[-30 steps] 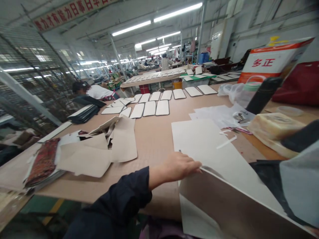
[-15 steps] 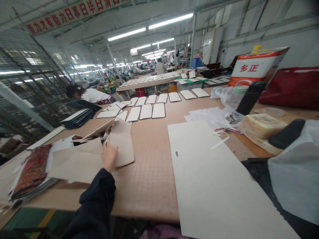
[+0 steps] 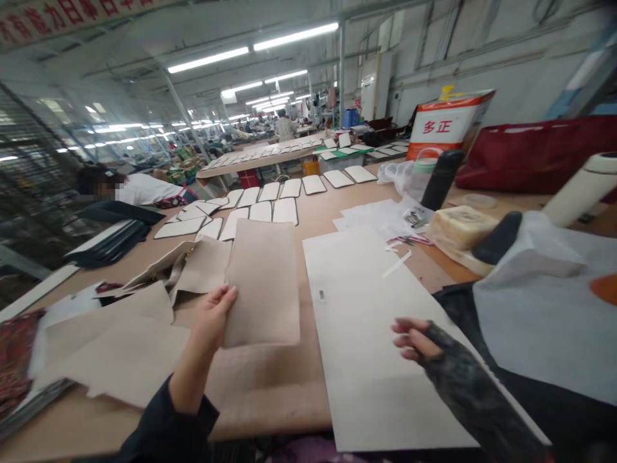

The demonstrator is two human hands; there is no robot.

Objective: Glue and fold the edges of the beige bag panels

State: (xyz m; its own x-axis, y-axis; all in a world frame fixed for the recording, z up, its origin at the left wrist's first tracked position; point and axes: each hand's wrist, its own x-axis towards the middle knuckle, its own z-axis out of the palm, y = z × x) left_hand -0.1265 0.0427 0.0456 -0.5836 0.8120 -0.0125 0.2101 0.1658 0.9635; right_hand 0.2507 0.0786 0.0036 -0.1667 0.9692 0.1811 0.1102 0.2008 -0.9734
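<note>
My left hand (image 3: 214, 318) grips the left edge of a beige rectangular panel (image 3: 263, 283), thumb on its face, and holds it up over the table. My right hand (image 3: 413, 339), in a dark fingerless sleeve, hovers above a large white board (image 3: 366, 360). Its fingers are loosely bent and a little apart, with nothing seen in them. A small dark metal-looking piece (image 3: 321, 295) lies near the board's left edge, and white strips (image 3: 396, 263) rest near its far edge. Left of my left hand is a loose heap of beige sheets (image 3: 125, 341).
Several white dark-edged panels (image 3: 285, 211) lie in rows farther back. At left are a dark stack (image 3: 113, 244) and a co-worker (image 3: 144, 188) bending over. Along the right stand a black bottle (image 3: 441, 180), a wrapped yellowish block (image 3: 463, 226), a red bag (image 3: 535, 154) and white plastic sheeting (image 3: 554, 308).
My left hand has lifted a beige panel from the heap and brought it rightward. My right hand has come into view over the white board. The view has turned right.
</note>
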